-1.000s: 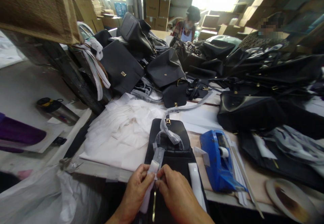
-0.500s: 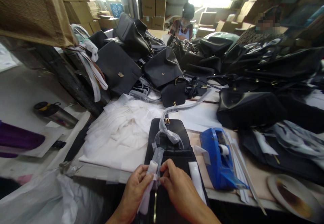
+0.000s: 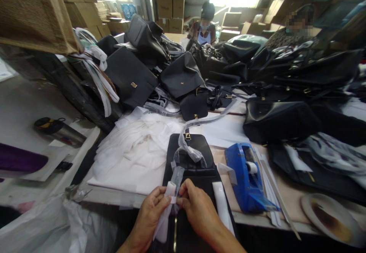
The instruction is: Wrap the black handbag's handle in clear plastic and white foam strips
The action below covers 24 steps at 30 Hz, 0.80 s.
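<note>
In front of me lies a black bag [image 3: 200, 175] with a gold zip along its lower part. Across its top runs a strap wrapped in clear plastic [image 3: 191, 153], held by a gold buckle. My left hand [image 3: 148, 215] is closed on a roll of white wrapping [image 3: 162, 228], thumb pressed on its front. Beside it, my right hand [image 3: 200, 209] is closed, its thumb and fingertips pinching the end of a small white strip [image 3: 173, 199] that crosses the roll. Another white wrapped piece [image 3: 221, 199] lies on the bag's right side.
A blue tape dispenser [image 3: 240, 192] stands right of the bag, near pale strips [image 3: 270, 192] and a stained round dish [image 3: 328, 218]. White sheets [image 3: 128, 150] are heaped at left. Black bags [image 3: 183, 76] pile up behind, with two people beyond. A flask [image 3: 60, 131] lies far left.
The view has shifted slightly. Both hands stay at the roll, and the white strip between their fingertips shows more plainly now.
</note>
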Each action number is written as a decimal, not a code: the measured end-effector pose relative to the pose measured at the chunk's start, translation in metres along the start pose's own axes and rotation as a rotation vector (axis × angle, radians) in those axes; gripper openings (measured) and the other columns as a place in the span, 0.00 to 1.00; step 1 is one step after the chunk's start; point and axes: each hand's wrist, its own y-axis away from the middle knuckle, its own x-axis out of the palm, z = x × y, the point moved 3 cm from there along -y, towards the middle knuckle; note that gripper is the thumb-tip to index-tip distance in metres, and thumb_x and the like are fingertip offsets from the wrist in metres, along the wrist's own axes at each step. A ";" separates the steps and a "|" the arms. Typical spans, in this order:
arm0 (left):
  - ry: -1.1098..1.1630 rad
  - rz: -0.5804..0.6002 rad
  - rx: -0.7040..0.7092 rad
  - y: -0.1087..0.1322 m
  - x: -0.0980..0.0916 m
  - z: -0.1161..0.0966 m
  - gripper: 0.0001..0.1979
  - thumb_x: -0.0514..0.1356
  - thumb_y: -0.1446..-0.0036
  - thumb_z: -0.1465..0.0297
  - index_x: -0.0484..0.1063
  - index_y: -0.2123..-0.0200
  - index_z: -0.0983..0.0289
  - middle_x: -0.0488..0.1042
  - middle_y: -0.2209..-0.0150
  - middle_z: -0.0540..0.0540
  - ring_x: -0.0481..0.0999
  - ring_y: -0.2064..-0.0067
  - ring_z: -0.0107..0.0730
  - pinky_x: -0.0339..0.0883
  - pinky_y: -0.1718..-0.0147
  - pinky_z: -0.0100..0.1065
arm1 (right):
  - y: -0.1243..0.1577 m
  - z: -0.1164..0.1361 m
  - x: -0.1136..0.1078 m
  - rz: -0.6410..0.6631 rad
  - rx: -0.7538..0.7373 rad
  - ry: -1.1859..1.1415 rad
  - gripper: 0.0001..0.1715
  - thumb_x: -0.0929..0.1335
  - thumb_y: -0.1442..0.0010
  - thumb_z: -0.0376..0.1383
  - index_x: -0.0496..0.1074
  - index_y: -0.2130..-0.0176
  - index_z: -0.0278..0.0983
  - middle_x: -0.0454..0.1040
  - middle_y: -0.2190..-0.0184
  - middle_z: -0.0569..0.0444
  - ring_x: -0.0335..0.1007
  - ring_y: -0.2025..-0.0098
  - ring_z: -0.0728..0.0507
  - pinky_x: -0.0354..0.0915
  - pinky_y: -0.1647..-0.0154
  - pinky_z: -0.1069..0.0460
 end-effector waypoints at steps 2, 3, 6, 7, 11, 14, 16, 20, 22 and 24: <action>0.007 0.013 -0.009 0.000 -0.002 0.000 0.15 0.63 0.40 0.64 0.68 0.53 0.66 0.78 0.63 0.59 0.77 0.65 0.34 0.67 0.65 0.29 | -0.001 -0.001 0.000 -0.010 -0.006 0.001 0.10 0.66 0.46 0.28 0.65 0.64 0.41 0.75 0.71 0.59 0.71 0.68 0.47 0.53 0.68 0.55; 0.011 0.018 -0.013 -0.001 -0.003 0.001 0.15 0.62 0.39 0.64 0.68 0.53 0.66 0.78 0.63 0.59 0.77 0.66 0.34 0.67 0.65 0.29 | -0.002 -0.001 0.000 -0.013 -0.011 -0.006 0.09 0.66 0.46 0.28 0.65 0.64 0.41 0.75 0.71 0.60 0.71 0.68 0.47 0.53 0.68 0.55; 0.041 0.031 -0.023 -0.001 -0.004 0.000 0.15 0.62 0.39 0.65 0.69 0.51 0.67 0.78 0.65 0.58 0.75 0.68 0.31 0.66 0.66 0.29 | -0.003 -0.001 0.001 -0.018 -0.023 -0.047 0.08 0.66 0.45 0.28 0.65 0.65 0.41 0.75 0.73 0.61 0.70 0.69 0.48 0.53 0.68 0.56; 0.055 0.035 -0.024 -0.001 -0.004 0.000 0.15 0.62 0.39 0.66 0.69 0.51 0.67 0.78 0.65 0.58 0.75 0.69 0.30 0.65 0.67 0.29 | -0.004 -0.001 0.002 -0.019 -0.025 -0.064 0.08 0.65 0.45 0.28 0.65 0.66 0.41 0.74 0.73 0.61 0.70 0.70 0.48 0.53 0.69 0.56; 0.109 0.047 -0.024 -0.002 -0.003 -0.006 0.15 0.62 0.39 0.67 0.71 0.51 0.67 0.77 0.62 0.58 0.76 0.65 0.33 0.66 0.64 0.30 | -0.007 -0.006 0.006 -0.040 -0.008 -0.129 0.06 0.66 0.45 0.30 0.66 0.67 0.40 0.73 0.76 0.62 0.68 0.73 0.49 0.53 0.71 0.56; 0.140 0.065 -0.044 -0.002 -0.002 -0.009 0.15 0.63 0.40 0.66 0.72 0.52 0.67 0.77 0.60 0.59 0.76 0.59 0.38 0.67 0.61 0.32 | -0.007 -0.011 0.010 -0.051 -0.007 -0.174 0.04 0.67 0.43 0.32 0.67 0.70 0.39 0.73 0.76 0.61 0.68 0.73 0.49 0.54 0.71 0.56; 0.144 0.065 -0.046 -0.002 -0.002 -0.009 0.16 0.64 0.41 0.66 0.72 0.52 0.67 0.77 0.59 0.59 0.76 0.58 0.39 0.67 0.61 0.31 | -0.006 -0.012 0.012 -0.076 -0.022 -0.186 0.06 0.67 0.42 0.32 0.68 0.71 0.39 0.73 0.75 0.60 0.69 0.72 0.49 0.56 0.69 0.56; 0.132 0.055 -0.028 -0.002 -0.003 -0.005 0.16 0.63 0.40 0.66 0.72 0.51 0.67 0.77 0.61 0.59 0.77 0.59 0.38 0.66 0.63 0.30 | 0.000 -0.011 0.015 -0.152 -0.062 -0.157 0.09 0.67 0.40 0.32 0.70 0.72 0.38 0.73 0.72 0.59 0.69 0.68 0.48 0.58 0.65 0.56; 0.129 0.045 -0.024 -0.002 -0.004 -0.002 0.17 0.63 0.40 0.66 0.71 0.50 0.67 0.78 0.62 0.59 0.77 0.62 0.37 0.66 0.65 0.30 | 0.004 -0.010 0.018 -0.157 -0.079 -0.154 0.10 0.65 0.38 0.31 0.72 0.71 0.38 0.73 0.70 0.57 0.70 0.67 0.48 0.58 0.63 0.56; 0.116 0.028 -0.022 -0.001 -0.004 0.000 0.18 0.63 0.40 0.65 0.70 0.49 0.67 0.78 0.62 0.59 0.77 0.63 0.37 0.66 0.65 0.30 | 0.009 -0.008 0.020 -0.155 -0.086 -0.162 0.12 0.64 0.37 0.30 0.72 0.71 0.38 0.72 0.69 0.56 0.70 0.66 0.48 0.59 0.63 0.55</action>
